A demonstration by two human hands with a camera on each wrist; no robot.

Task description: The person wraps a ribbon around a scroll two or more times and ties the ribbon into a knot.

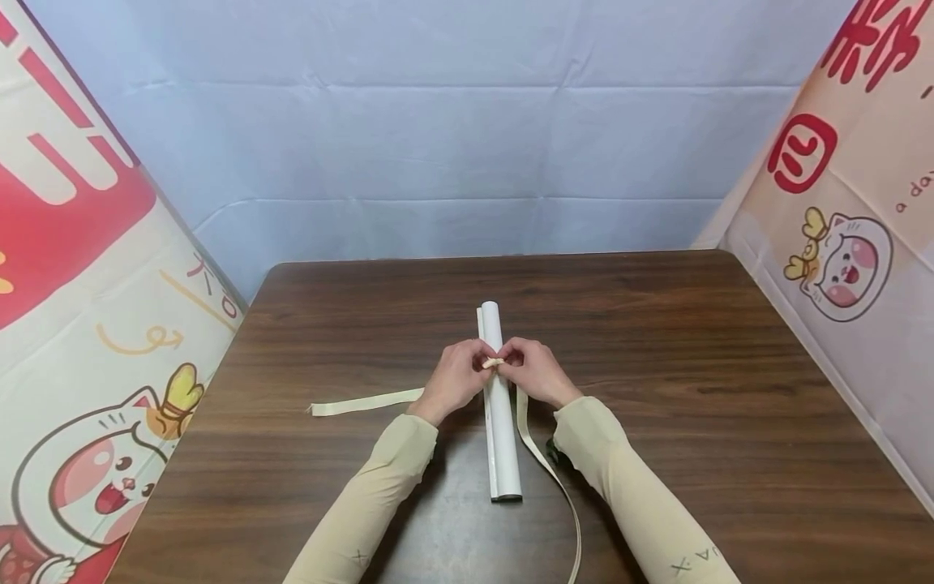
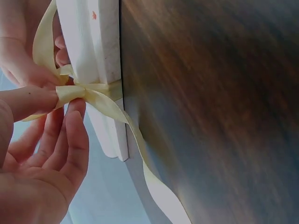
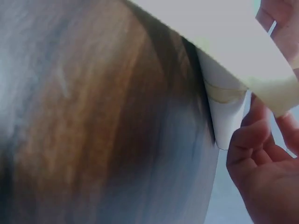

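Observation:
A long white roll (image 1: 503, 450) lies lengthwise on the table, its near end dark-edged. Around its middle passes a flat cream ribbon (image 2: 110, 87), crossed on top with a small fold of it between the hands. My left hand (image 1: 451, 380) pinches the ribbon between thumb and fingertips over the roll. From the other side my right hand (image 1: 538, 373) pinches the ribbon too, fingertips close to the left ones. One ribbon tail (image 1: 365, 403) stretches left across the table. In the right wrist view a wide ribbon stretch (image 3: 233, 42) partly covers the roll (image 3: 226, 114).
The brown wood-grain table (image 1: 657, 341) has rounded far corners. A pale blue cloth backdrop (image 1: 452, 146) hangs behind it, with printed cartoon panels (image 1: 846, 268) on both sides. Another ribbon tail (image 1: 562, 487) curves toward the near edge, beside the right sleeve (image 1: 620, 470).

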